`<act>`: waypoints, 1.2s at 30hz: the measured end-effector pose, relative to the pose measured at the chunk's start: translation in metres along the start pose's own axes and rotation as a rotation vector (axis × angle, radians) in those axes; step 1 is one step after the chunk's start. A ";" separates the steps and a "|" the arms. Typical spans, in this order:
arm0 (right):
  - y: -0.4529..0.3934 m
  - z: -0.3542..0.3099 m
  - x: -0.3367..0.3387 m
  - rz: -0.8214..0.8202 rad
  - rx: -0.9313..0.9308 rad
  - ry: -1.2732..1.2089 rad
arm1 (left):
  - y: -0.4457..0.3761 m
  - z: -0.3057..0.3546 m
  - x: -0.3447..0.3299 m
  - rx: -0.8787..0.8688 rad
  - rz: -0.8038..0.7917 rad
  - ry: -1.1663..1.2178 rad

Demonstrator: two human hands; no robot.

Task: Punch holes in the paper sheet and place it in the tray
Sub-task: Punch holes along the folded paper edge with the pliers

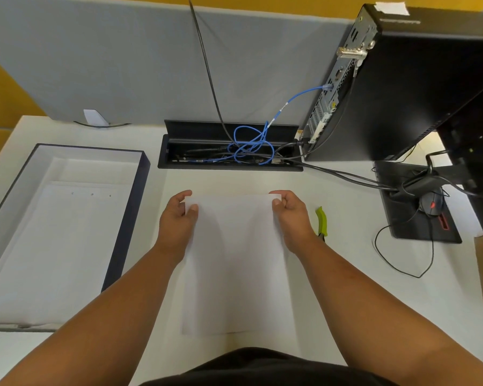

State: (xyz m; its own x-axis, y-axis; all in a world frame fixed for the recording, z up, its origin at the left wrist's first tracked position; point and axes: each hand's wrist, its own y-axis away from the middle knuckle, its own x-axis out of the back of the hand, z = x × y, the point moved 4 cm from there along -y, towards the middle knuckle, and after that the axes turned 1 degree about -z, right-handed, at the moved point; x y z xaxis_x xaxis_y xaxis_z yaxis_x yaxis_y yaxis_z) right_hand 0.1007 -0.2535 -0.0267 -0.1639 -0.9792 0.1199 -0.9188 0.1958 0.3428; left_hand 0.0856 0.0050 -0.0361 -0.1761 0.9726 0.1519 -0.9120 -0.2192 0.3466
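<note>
A white paper sheet (234,260) lies lengthwise in front of me on the white desk. My left hand (179,218) pinches its far left corner between thumb and fingers. My right hand (290,215) pinches the far right corner the same way. A green-handled hole punch (321,221) lies on the desk just right of my right hand, partly hidden by it. The dark-walled tray (129,218) sits to the left and holds a white sheet (67,246) with three small holes near its far edge.
An open cable well (229,151) with blue and black cables sits beyond the sheet. A black computer tower (416,87) stands at the back right. A monitor base (418,218) with a mouse (431,203) and cables lies to the right. A grey partition (123,65) closes the back.
</note>
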 end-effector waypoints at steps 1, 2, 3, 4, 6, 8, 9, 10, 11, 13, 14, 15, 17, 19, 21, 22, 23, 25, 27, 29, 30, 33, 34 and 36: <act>0.000 -0.001 0.000 0.006 -0.002 0.000 | 0.001 -0.003 0.000 0.033 -0.019 0.008; -0.001 0.000 0.001 0.010 -0.004 0.006 | 0.003 -0.006 0.000 0.055 -0.032 0.000; -0.002 0.000 0.001 0.011 -0.008 0.008 | 0.004 -0.007 0.000 0.062 -0.039 -0.015; -0.003 0.001 0.000 0.012 -0.013 0.010 | 0.006 -0.008 0.000 0.060 -0.038 -0.019; -0.003 0.002 0.000 0.014 -0.017 0.007 | 0.009 -0.008 0.000 0.060 -0.027 0.018; -0.002 0.003 0.001 0.017 -0.007 0.001 | 0.010 -0.006 -0.001 0.062 -0.017 0.061; -0.002 0.004 0.001 0.022 -0.001 -0.008 | 0.010 -0.006 -0.001 0.067 -0.014 0.076; -0.001 0.005 0.001 0.027 0.011 -0.019 | 0.010 -0.006 -0.001 0.072 -0.010 0.091; -0.001 0.006 0.001 0.034 0.027 -0.025 | 0.010 -0.007 -0.001 0.076 -0.004 0.098; -0.001 0.008 0.000 0.051 0.061 -0.026 | 0.011 -0.008 -0.001 0.077 0.004 0.091; -0.001 0.009 0.000 0.065 0.069 -0.029 | 0.010 -0.009 -0.002 0.076 0.005 0.085; -0.001 0.010 0.001 0.081 0.072 -0.035 | 0.011 -0.010 -0.002 0.077 0.003 0.079; 0.000 0.011 0.004 0.133 0.064 -0.043 | 0.012 -0.012 -0.003 0.083 -0.003 0.068; 0.000 0.010 0.010 0.190 0.047 -0.050 | 0.013 -0.015 -0.002 0.085 -0.003 0.044; 0.000 0.008 0.017 0.233 0.068 0.011 | 0.014 -0.018 -0.001 0.079 0.000 0.024; 0.000 0.006 0.021 0.247 0.113 0.109 | 0.014 -0.020 0.000 0.076 0.004 0.011; 0.001 0.004 0.024 0.256 0.177 0.251 | 0.015 -0.020 0.001 0.070 0.009 -0.007; 0.000 0.007 0.027 0.289 0.299 0.563 | 0.016 -0.022 0.002 0.062 0.017 -0.046; 0.000 0.015 0.028 0.354 0.310 0.800 | 0.017 -0.023 0.002 0.056 0.022 -0.092; 0.005 0.022 0.031 0.420 0.270 0.896 | 0.018 -0.023 0.001 0.045 0.024 -0.128; 0.007 0.026 0.033 0.455 0.257 0.911 | 0.018 -0.023 0.001 0.039 0.024 -0.141; 0.012 0.038 0.041 0.503 0.186 0.997 | 0.019 -0.021 0.000 0.009 0.018 -0.186; 0.011 0.043 0.043 0.495 0.139 1.018 | 0.019 -0.021 0.000 0.001 0.017 -0.192; 0.012 0.051 0.045 0.480 0.057 1.007 | 0.019 -0.023 0.000 -0.007 0.016 -0.191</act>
State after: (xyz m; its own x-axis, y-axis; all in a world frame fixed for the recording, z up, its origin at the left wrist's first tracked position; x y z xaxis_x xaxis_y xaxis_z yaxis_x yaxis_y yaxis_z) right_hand 0.0640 -0.2983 -0.0649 -0.1637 -0.3070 0.9375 -0.8577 0.5138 0.0184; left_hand 0.0602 0.0026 -0.0511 -0.1178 0.9365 0.3304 -0.9125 -0.2333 0.3361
